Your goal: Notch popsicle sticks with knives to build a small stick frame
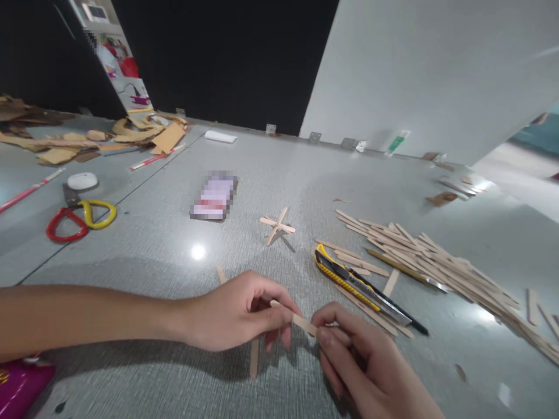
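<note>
Both my hands are closed on one wooden craft stick, held just above the grey table. My left hand pinches it between thumb and fingers toward its left end. At the right end, the thumb and fingertips of my right hand grip it and hide its tip. Beneath my left hand lies another craft stick, and a further stick end shows beyond the wrist. A small cross of craft sticks stands on the table past my hands.
A yellow utility knife, blade out, lies right of my hands beside a heap of craft sticks. Scissors, a white mouse and cardboard scraps are on the left. A phone lies mid-table. A purple packet sits near left.
</note>
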